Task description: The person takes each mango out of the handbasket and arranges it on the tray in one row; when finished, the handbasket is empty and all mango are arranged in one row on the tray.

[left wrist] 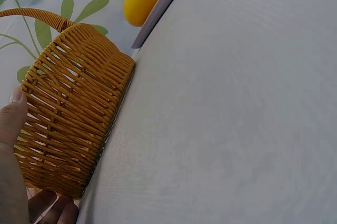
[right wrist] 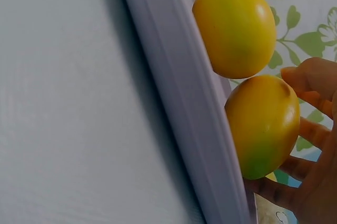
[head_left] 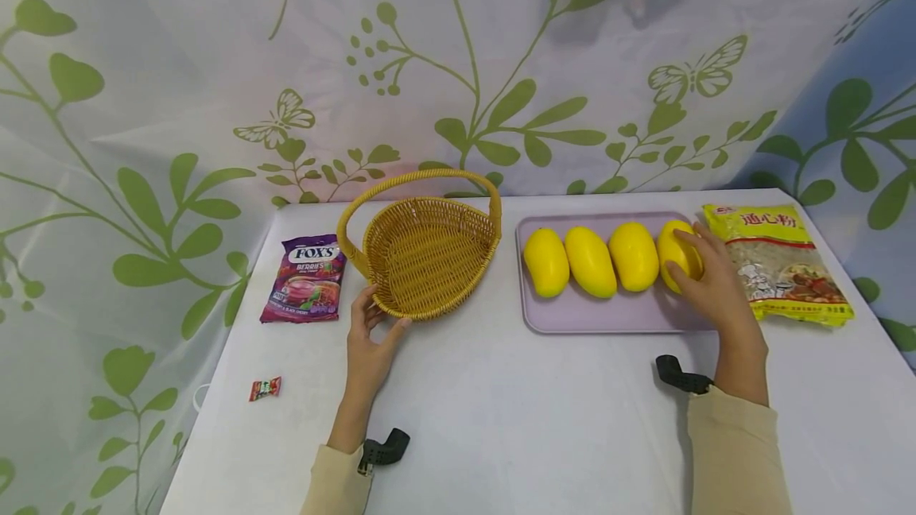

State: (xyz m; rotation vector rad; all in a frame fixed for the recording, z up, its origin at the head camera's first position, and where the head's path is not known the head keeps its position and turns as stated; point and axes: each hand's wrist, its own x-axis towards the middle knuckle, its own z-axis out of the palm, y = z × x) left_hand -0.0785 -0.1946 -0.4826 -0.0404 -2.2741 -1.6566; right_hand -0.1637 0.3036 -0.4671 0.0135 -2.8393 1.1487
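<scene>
Near the back of the table stands a heart-shaped wicker basket (head_left: 428,257) with an arched handle, nothing inside it. My left hand (head_left: 368,356) grips its near left side; in the left wrist view the thumb (left wrist: 15,110) lies at the rim and fingertips (left wrist: 59,211) show low by the base. On a lilac tray (head_left: 572,318) several yellow mangoes lie in a row. My right hand (head_left: 716,284) holds the rightmost mango (head_left: 674,249), thumb and fingers spread round it. In the right wrist view this mango (right wrist: 263,126) sits close beside its neighbour (right wrist: 235,26).
Left of the basket lies a purple bag of Fox's Berries candy (head_left: 306,278). A small wrapped candy (head_left: 265,389) is nearer the front left. A yellow bag of pasta (head_left: 780,265) lies right of the tray. Behind the table hangs a leaf-patterned curtain (head_left: 401,125).
</scene>
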